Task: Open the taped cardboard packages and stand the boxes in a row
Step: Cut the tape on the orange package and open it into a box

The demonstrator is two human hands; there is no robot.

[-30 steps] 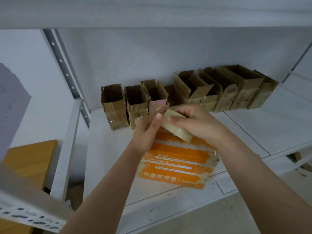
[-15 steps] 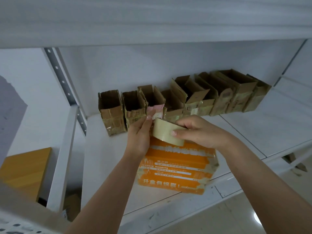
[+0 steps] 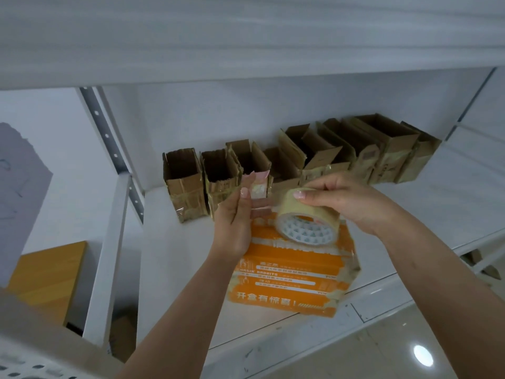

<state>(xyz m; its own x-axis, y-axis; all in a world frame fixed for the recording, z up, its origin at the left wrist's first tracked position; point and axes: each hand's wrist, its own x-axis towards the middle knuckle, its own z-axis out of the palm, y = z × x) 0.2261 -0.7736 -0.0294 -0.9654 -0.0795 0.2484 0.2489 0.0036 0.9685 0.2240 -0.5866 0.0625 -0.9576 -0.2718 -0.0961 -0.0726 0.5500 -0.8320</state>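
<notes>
Brown corrugated cardboard boxes (image 3: 297, 157), opened at the top with flaps standing up and creased clear tape on their sides, stand upright in a row along the back of the white metal shelf (image 3: 175, 258), touching one another from the left post toward the right. One near the left carries a pale pink label at its front edge.

In front of the row an orange printed cardboard box (image 3: 289, 277) with white lettering and glossy tape over its faces sits on the shelf, near the front edge. Above it the right hand (image 3: 347, 203) grips a round roll of translucent yellowish packing tape (image 3: 303, 222), thumb and fingers curled over its rim; the white patterned core faces the camera. The left hand (image 3: 236, 222) is raised just left of the roll, palm turned toward it, fingers straight and together; a thin clear strip seems to run between it and the roll, though whether the fingertips pinch it cannot be told.

A grey perforated upright post (image 3: 106, 138) rises at the left. Beyond it a flat yellow wooden board (image 3: 46, 277) lies lower down. Glossy pale floor (image 3: 396, 348) shows below right.
</notes>
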